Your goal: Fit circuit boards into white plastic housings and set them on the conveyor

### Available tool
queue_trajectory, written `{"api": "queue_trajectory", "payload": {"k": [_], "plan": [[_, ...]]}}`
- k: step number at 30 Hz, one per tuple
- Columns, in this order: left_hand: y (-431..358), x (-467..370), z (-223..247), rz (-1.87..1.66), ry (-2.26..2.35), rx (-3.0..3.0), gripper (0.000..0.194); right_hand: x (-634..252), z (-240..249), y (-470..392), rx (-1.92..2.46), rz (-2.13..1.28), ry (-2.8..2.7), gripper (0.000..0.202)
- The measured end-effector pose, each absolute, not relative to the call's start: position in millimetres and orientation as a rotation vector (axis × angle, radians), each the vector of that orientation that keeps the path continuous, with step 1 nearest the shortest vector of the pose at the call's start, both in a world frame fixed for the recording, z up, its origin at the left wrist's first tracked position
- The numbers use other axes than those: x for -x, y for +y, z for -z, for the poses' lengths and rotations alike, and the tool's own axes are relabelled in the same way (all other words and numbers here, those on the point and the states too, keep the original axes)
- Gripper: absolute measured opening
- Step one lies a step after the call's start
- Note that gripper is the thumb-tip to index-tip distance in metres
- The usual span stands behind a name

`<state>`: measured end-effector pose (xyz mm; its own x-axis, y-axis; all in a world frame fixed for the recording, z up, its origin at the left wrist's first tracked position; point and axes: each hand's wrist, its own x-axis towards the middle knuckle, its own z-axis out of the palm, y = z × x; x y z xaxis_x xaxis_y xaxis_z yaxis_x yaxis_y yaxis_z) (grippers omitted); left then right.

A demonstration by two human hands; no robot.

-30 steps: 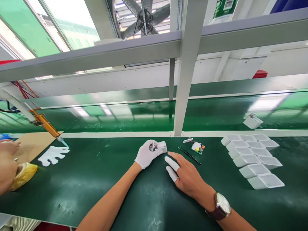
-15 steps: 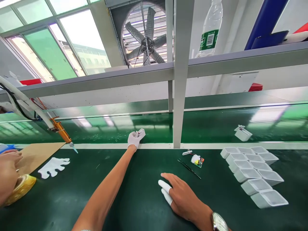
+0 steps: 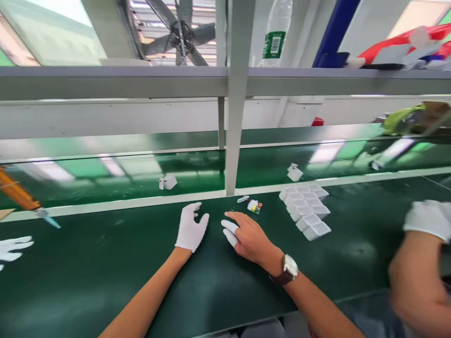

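Both hands lay spread and empty at centre frame. The right hand (image 3: 248,237) was nearer the small circuit board (image 3: 255,205), lying just up-right of its fingertips; the gloved left hand (image 3: 191,228) lay farther left.

The green bench (image 3: 105,281) carries white housings (image 3: 306,211), a circuit board (image 3: 254,205) and a glove (image 3: 12,247).

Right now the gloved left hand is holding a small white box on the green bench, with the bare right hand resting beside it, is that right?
Not quite. The head view shows the gloved left hand empty, fingers spread flat on the green bench. A small white box sits apart from it on the conveyor belt beyond. The bare right hand does rest beside the left.
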<state>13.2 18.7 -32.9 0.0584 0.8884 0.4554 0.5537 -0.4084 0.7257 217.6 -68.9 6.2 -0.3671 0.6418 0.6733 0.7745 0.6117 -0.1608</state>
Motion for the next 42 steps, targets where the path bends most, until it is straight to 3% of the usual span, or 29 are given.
{"api": "queue_trajectory", "payload": {"k": [5, 13, 20, 22, 25, 28, 35, 42], "plan": [[22.1, -8.0, 22.8, -1.29, 1.382, -2.142, 0.034, -275.3, -14.3, -107.7, 1.448, 0.444, -1.835, 0.026], [7.9, -23.1, 23.0, -1.274, 1.211, -2.306, 0.021, -372.0, 20.4, -174.1, 2.147, 0.806, -1.587, 0.018], [-8.3, -28.4, 18.3, -1.103, 1.155, -2.186, 0.02, -358.0, 10.4, -180.6, 2.02, 0.623, -1.628, 0.015], [-17.1, -32.5, 15.3, -0.922, 1.088, -2.173, 0.032, -331.8, -0.2, -175.3, 1.775, 0.399, -1.697, 0.014], [-28.8, -39.6, 14.2, -0.678, 0.943, -2.149, 0.075, -282.8, -9.5, -157.2, 1.476, 0.037, -1.93, 0.014], [-32.7, -41.5, 15.0, -0.644, 0.844, -2.145, 0.099, -239.3, -10.5, -130.8, 1.263, -0.011, -2.098, 0.011], [-14.1, -24.3, 0.0, -0.637, 1.099, -1.979, 0.07, -226.0, -20.5, -66.5, 1.092, -0.117, -2.253, 0.017], [-9.7, -20.7, 3.5, -0.633, 1.206, -1.865, 0.065, -299.6, 2.6, -19.8, 1.73, 0.04, -2.107, 0.028]]}}
